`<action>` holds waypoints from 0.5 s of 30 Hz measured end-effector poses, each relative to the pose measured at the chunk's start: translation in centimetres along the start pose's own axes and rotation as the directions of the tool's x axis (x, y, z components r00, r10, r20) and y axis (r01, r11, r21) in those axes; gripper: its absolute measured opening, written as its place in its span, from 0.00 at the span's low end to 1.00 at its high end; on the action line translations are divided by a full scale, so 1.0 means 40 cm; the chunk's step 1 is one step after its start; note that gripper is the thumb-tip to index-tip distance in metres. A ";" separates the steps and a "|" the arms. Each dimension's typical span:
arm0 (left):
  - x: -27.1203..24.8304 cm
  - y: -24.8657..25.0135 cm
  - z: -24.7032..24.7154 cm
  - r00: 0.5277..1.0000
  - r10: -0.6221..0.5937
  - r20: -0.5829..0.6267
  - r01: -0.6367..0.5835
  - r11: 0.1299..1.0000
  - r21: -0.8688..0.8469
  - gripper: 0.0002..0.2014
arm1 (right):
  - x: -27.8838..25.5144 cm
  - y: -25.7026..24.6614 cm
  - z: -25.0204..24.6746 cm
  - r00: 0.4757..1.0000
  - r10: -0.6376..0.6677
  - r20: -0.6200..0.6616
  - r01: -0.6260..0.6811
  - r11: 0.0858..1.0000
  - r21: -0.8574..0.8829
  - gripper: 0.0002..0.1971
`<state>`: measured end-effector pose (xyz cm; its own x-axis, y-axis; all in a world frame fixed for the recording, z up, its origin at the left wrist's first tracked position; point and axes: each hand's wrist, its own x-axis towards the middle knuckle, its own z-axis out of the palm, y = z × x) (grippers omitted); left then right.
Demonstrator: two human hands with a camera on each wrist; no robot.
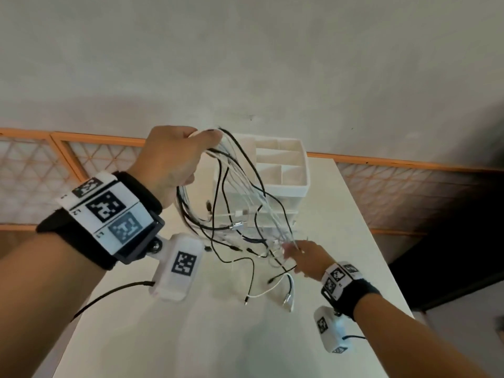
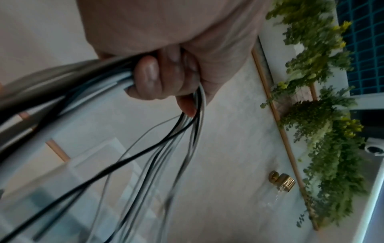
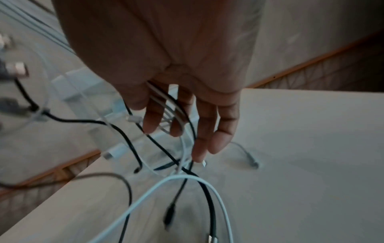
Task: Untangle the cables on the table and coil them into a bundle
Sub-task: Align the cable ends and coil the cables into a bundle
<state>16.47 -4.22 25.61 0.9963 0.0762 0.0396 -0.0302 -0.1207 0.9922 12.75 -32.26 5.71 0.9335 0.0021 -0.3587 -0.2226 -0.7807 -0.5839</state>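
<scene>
A person's left hand [image 1: 174, 156], raised above the desk [image 1: 218, 336], grips a gathered bunch of black and white cables [image 1: 245, 192], fingers [image 2: 149, 75] curled tight round the strands. Lower and to the right, the right hand [image 1: 308, 257] reaches into the hanging strands with fingers [image 3: 207, 131] spread and nearly straight, several cables running between them; it combs rather than clamps. The loose ends and plugs trail down onto the desk between the two hands, some still crossing one another.

The likely trouble: a plug could catch in a crossing as the right hand draws down, tightening a knot instead of freeing it, or a sharp tug could pull strands out of the left hand's bunch. The white drawer organiser [image 1: 283, 170] stands just behind the hanging cables, and a swinging connector might snag on its rim or drag it.

Open desk lies toward the person; the far and right edges sit near the work, so dangling ends could slip over
</scene>
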 end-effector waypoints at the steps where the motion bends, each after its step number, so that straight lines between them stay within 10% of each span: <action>1: -0.002 -0.013 -0.003 1.000 -0.008 -0.003 0.009 1.000 0.024 0.25 | -0.001 -0.001 -0.024 0.999 0.007 -0.032 -0.006 1.000 0.023 0.23; 7: 0.005 -0.018 -0.012 0.997 0.020 -0.073 -0.015 0.998 0.067 0.20 | 0.011 0.001 -0.127 0.931 0.142 -0.337 -0.181 0.980 -0.086 0.30; 10: 0.015 0.008 -0.018 0.989 0.051 -0.138 -0.048 0.999 0.023 0.22 | 0.019 0.050 -0.119 0.928 0.336 -0.160 -0.369 0.890 -0.269 0.48; 15: 0.013 0.007 -0.016 0.999 0.009 -0.049 -0.008 1.000 0.025 0.25 | 0.007 0.095 -0.109 0.926 0.294 -0.239 -0.327 0.938 -0.116 0.30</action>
<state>16.95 -3.59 25.98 0.9909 0.1233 0.0544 -0.0362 -0.1456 0.9887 13.39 -37.96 6.55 0.8659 -0.3766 -0.3293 -0.4818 -0.8051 -0.3459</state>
